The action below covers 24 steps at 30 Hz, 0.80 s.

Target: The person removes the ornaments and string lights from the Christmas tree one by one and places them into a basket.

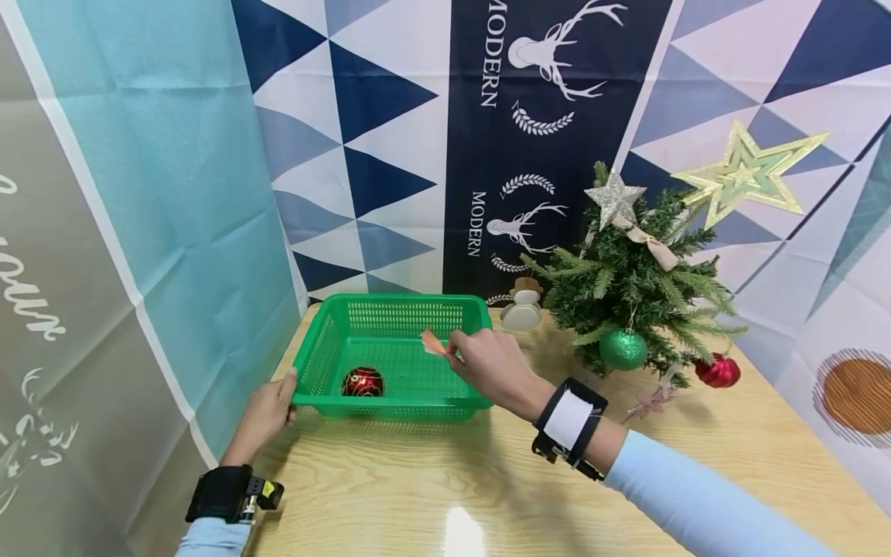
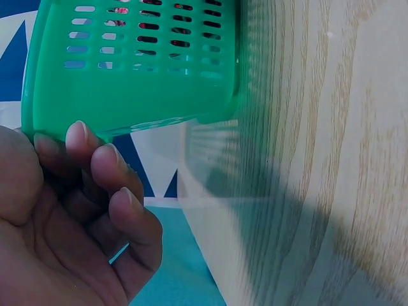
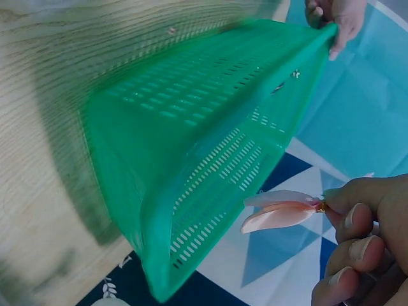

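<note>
My right hand [image 1: 496, 367] is above the right part of a green plastic basket [image 1: 418, 408]. Between thumb and forefinger it pinches a small peach ribbon bow [image 3: 280, 214] with a gold bit at the pinch. My left hand [image 1: 267, 406] grips the basket's front left corner, its thumb at the rim and its fingers curled below, as the left wrist view shows. Inside the basket lies a shiny red bauble [image 1: 363, 382] with gold lines. The basket stands on the wooden table.
At right stands a small Christmas tree [image 1: 626, 286] with a silver star [image 1: 616, 198], a gold star [image 1: 748, 176], a pale bow [image 1: 654, 246], a green bauble [image 1: 623, 349] and a red one [image 1: 718, 370]. A snowman ornament [image 1: 522, 306] hangs at its left. Patterned cloth [image 1: 390, 155] backs the table.
</note>
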Tool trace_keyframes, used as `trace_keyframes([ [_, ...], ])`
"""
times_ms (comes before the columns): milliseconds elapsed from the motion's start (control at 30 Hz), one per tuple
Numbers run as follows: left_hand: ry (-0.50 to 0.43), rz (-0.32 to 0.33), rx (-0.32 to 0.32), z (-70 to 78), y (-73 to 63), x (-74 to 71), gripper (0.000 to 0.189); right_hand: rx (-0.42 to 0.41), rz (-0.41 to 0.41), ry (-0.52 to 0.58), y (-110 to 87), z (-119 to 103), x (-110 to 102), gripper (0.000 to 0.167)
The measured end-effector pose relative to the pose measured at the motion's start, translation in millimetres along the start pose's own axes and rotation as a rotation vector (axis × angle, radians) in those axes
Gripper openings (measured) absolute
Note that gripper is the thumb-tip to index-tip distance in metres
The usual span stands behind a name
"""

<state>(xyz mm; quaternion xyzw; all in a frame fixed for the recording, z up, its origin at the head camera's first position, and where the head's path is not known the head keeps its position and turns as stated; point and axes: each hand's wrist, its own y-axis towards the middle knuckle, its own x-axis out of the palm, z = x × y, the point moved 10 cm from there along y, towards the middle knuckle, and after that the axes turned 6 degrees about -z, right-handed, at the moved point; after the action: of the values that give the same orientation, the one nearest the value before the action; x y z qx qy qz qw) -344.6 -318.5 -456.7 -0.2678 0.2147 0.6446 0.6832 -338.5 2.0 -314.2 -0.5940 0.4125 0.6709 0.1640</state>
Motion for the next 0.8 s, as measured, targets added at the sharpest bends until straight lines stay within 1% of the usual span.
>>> trace_keyframes([
  [233, -0.001, 0.002, -0.005, -1.0, -0.3, 0.4, 0.061, 0.001, -0.048, 0.037, 0.9, -8, 15, 0.004],
  [500, -0.006, 0.007, -0.014, -2.8, -0.3, -1.0, 0.062, -0.032, -0.057, 0.029, 3.1, -16, 27, 0.005],
  [700, -0.011, 0.005, -0.022, -3.4, -0.3, 0.5, 0.062, -0.033, -0.089, 0.041, 3.1, -20, 39, 0.006],
  [800, -0.011, 0.006, -0.03, -4.1, -0.2, 0.8, 0.061, -0.039, -0.088, 0.044, 3.6, -21, 42, 0.006],
])
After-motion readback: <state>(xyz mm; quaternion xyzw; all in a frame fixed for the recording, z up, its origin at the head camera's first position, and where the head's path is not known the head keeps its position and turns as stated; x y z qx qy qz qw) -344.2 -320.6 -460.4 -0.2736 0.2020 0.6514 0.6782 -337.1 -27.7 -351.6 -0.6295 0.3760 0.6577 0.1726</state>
